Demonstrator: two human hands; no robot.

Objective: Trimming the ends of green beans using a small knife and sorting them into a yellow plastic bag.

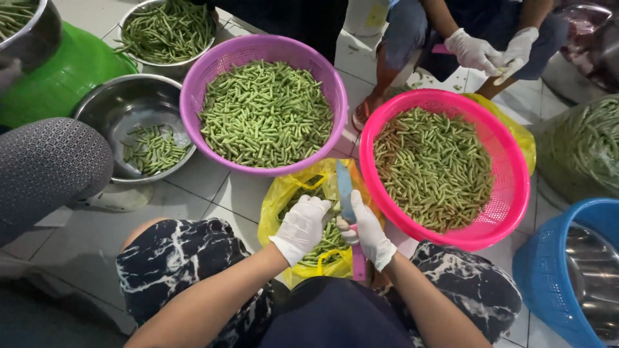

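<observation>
Both my hands wear white gloves. My right hand (pixel 373 233) grips a knife (pixel 345 188) with a pale blue blade and a pink handle, the blade pointing up and away from me. My left hand (pixel 302 225) is closed on a few green beans (pixel 327 240) just left of the blade, over a yellow plastic bag (pixel 276 201) that holds more beans. The bag lies on the tiled floor between my knees.
A purple basket (pixel 193 90) and a pink basket (pixel 509 193) hold cut green beans. Steel bowls (pixel 106 106) with beans stand at the left, beside a green tub (pixel 71 71). A blue tub (pixel 548 258) sits at right. Another person's gloved hands (pixel 490 53) work opposite.
</observation>
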